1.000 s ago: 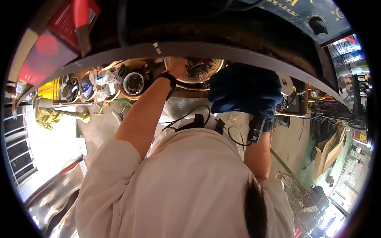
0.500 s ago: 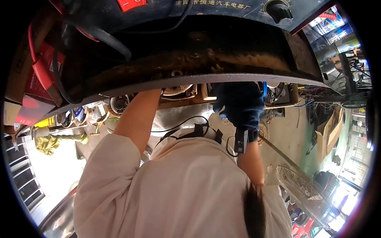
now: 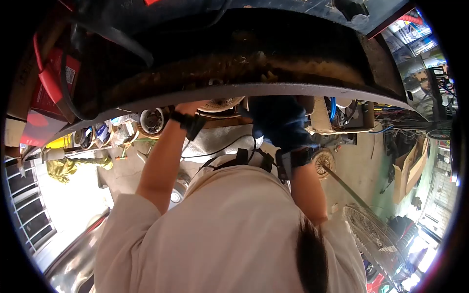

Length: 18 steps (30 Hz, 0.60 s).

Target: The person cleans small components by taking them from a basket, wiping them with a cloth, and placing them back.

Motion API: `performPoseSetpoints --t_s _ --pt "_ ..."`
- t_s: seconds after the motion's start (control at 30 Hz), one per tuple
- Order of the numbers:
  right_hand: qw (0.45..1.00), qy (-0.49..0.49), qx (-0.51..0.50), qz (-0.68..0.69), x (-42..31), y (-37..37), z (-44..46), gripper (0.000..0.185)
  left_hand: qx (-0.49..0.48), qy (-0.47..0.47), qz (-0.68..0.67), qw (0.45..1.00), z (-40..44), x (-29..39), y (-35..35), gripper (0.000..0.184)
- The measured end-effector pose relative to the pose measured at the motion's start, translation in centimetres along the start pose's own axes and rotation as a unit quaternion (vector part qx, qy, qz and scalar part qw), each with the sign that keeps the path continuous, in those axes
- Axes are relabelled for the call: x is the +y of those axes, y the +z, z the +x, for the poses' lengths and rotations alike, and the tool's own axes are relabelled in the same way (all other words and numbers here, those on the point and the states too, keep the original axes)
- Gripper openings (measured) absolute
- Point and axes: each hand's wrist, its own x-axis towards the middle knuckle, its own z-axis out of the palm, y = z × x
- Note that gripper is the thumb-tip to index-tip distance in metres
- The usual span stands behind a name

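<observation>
My left hand [image 3: 191,107] reaches up to the lower edge of a dark machine [image 3: 312,49]; its fingers disappear behind the grey metal rim [image 3: 254,90]. A black strap [image 3: 187,124] circles the left wrist. Beside that hand lies a round ribbed part [image 3: 222,104], partly covered by the rim. My right hand [image 3: 281,124] wears a dark blue glove and is under the same rim, near a cardboard box [image 3: 321,115]. The glove's fingertips are hidden, so what it holds, if anything, does not show. A dark device [image 3: 293,158] sits at the right wrist.
A red clamp handle [image 3: 49,83] with cable hangs at the left near a red box [image 3: 68,73]. Small parts line a shelf below the machine. A standing fan [image 3: 369,224] is at lower right, and an open cardboard carton [image 3: 409,171] lies beyond it.
My left hand has drawn partly out from behind the rim, bringing its wrist strap into view. My gloved right hand has shifted left. The view has tilted slightly.
</observation>
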Motion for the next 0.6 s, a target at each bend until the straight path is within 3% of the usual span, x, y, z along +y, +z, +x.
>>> performPoseSetpoints --t_s 0.07,0.1,0.13,0.2,0.23,0.33,0.43,0.53,0.6 --pt "0.993 -0.064 -0.052 -0.079 -1.3 0.0 0.3 0.013 -0.027 0.022 -0.008 0.999 -1.6 3.2 0.8 0.044" --pt "0.992 -0.068 -0.092 -0.055 -2.2 -0.4 1.0 0.019 -0.038 0.03 -0.007 0.999 -2.5 4.6 1.4 0.044" --pt "0.995 -0.053 -0.043 0.079 -2.1 0.6 0.7 0.024 -0.015 0.055 0.005 0.998 -3.3 5.2 2.4 0.047" --pt "0.939 -0.021 0.054 0.34 -2.2 2.4 0.3 0.036 0.032 0.106 0.032 0.993 -4.7 6.3 4.3 0.052" --pt "0.944 -0.054 0.015 0.324 -1.9 1.9 0.5 0.05 0.088 0.117 0.05 0.988 -5.1 6.3 4.6 0.061" --pt "0.931 -0.096 0.085 0.342 -3.3 0.8 1.4 0.046 0.111 0.052 -0.072 0.99 -6.1 6.5 2.8 0.063" --pt "0.962 -0.113 0.105 0.225 -4.3 2.5 1.5 0.043 0.053 0.028 -0.212 0.975 -6.9 3.0 0.7 0.058" --pt "0.958 -0.1 0.091 0.252 -4.4 3.4 2.4 0.043 0.096 0.032 -0.259 0.961 -7.7 1.2 0.3 0.052" --pt "0.939 -0.063 0.078 0.33 -4.2 3.5 2.0 0.042 0.05 0.0 -0.202 0.978 -8.1 1.1 0.5 0.056"
